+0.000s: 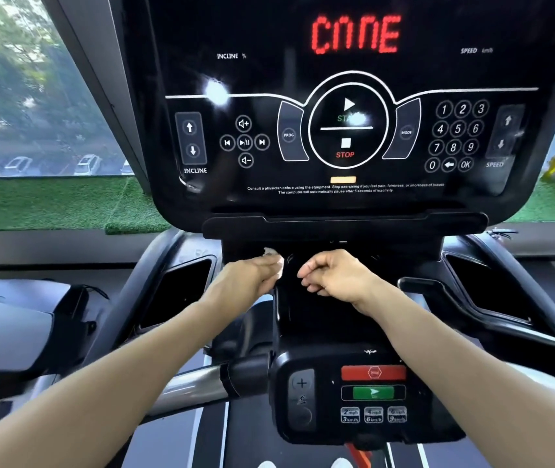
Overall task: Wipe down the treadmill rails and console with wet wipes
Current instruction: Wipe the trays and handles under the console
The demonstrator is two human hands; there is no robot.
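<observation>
**Wipe held under the treadmill console**

A window (33,96) with parked cars beyond it was seen at far left, above a strip of green turf (60,204). The left hand (252,275) was curled round a white wet wipe (276,260), which was pressed against the dark recess just beneath the console (343,136). Just beside it, the right hand (333,273) was held with fingers loosely curled and nothing gripped. Nearer the camera, a handlebar control pad (367,393) with red and green buttons was shown.

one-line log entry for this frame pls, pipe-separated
left hand: holds wet wipe against recess under console | right hand: loosely curled, holds nothing, beside it | rails: not being wiped
</observation>
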